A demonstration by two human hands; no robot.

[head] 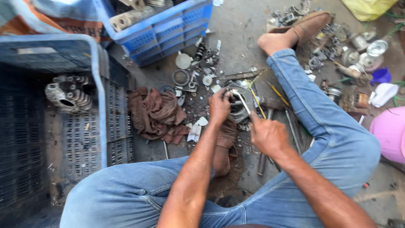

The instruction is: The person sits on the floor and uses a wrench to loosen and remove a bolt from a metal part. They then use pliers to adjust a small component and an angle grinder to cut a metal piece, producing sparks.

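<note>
In the head view, the left hand (220, 106) is curled with its fingers closed onto the rim of a round grey metal engine part (238, 105) that sits on the concrete floor (240, 25) just beyond the fingertips. The right hand (267, 136) lies nearer the body, its fingers pinched shut on the near end of a slim silver tool (243, 102), whose far tip reaches up and left to meet the metal part right beside the left fingers. Just right of the tool's shaft lie yellow-handled rods (257, 103) and a hammer (266, 139) whose handle runs down under the right hand. Left of the left fingers a brown rag (155, 112) is crumpled on the floor, with washers and rings (181, 77) scattered beyond it. Farther left stands a dark blue crate (99, 97) holding a finned metal cylinder (69, 93); a second blue crate (168, 29) stands beyond the fingers. To the right of the right hand the blue-jeaned leg (325, 122) bends across, with a pink tub (390, 133) at the edge.
</note>
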